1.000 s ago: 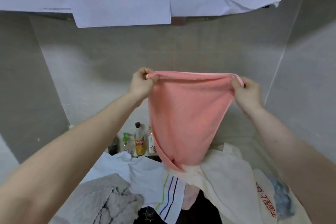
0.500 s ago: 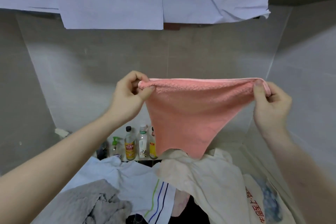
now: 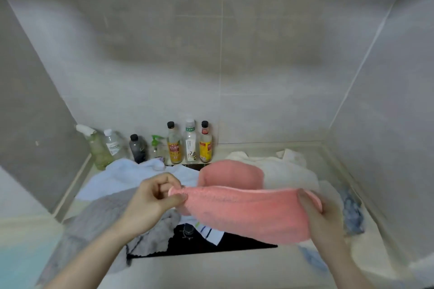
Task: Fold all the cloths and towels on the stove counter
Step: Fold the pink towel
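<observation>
both hands hold the pink towel (image 3: 246, 209) stretched over the surface (image 3: 211, 265), its far part already draped on the white cloth (image 3: 286, 171). left hand (image 3: 152, 202) pinches 1 corner; right hand (image 3: 317, 213) clamps the other end, thumb on top. this looks like the laying-down step; next it likely needs flattening and folding over. bottles (image 3: 175, 145) at the wall: contents unclear.

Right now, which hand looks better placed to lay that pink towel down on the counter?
Probably the right hand: it grips the pink towel at its end, beside the white cloth. The left hand only pinches the other corner above the heaped grey towel.
</observation>
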{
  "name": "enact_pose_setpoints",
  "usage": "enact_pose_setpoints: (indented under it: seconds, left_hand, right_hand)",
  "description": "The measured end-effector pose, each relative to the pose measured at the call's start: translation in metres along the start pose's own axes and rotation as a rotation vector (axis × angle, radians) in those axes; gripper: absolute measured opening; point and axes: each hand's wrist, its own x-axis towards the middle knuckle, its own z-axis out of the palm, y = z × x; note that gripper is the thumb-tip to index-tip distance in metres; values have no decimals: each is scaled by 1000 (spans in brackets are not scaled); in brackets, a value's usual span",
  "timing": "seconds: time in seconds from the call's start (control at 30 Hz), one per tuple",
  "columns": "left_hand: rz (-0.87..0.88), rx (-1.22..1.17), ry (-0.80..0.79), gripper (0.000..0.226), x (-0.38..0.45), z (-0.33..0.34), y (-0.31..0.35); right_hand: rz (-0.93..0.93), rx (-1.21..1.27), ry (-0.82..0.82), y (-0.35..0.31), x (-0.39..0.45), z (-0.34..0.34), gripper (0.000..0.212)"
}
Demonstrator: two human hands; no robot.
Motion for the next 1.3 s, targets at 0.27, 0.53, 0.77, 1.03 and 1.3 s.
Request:
enact_pose_setpoints:
  seconds: [0.27, 0.53, 0.77, 1.03, 1.3]
  left_hand:
    - [-211, 203, -85, 15, -14, 11, -70]
    - [-406, 204, -124, 11, -30, 16, -102]
    - [-518, 195, -202, 5, -75, -7, -119]
    - [-576, 236, -223, 7, -150, -25, -129]
    - [-602, 236, -277, 9, -215, -30, -132]
  right_hand:
    - [192, -91, -116, 62, -17, 15, 40]
    - [261, -34, -203, 90, -34, 30, 50]
    - [359, -138, -225, 92, -84, 37, 15]
    - [485, -140, -278, 88, -170, 38, 34]
    - [522, -123, -241, 83, -242, 22, 47]
